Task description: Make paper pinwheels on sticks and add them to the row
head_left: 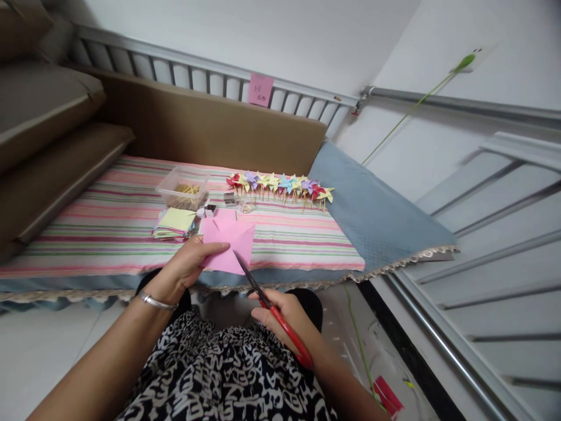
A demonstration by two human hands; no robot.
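A square pink paper sheet (239, 237) is pinched by my left hand (193, 257), the thumb lying flat on top. Slits show near its upper edge. My right hand (284, 313) grips scissors (287, 330) with red handles. Their dark blades point up and left, the tips at the paper's lower middle; whether they are cutting into it I cannot tell. Just beyond my left hand lies a stack of coloured paper squares (174, 224), yellow on top. Behind it stands a clear plastic box (169, 188) holding thin wooden sticks (188, 190).
A row of small paper pinwheels (284, 184) on sticks lies at the back of the striped cloth (109, 234). Small boxes (207, 210) sit near the paper. A cardboard panel (210, 128) and metal rail (197, 61) stand behind; brown packages (44, 111) rise at left.
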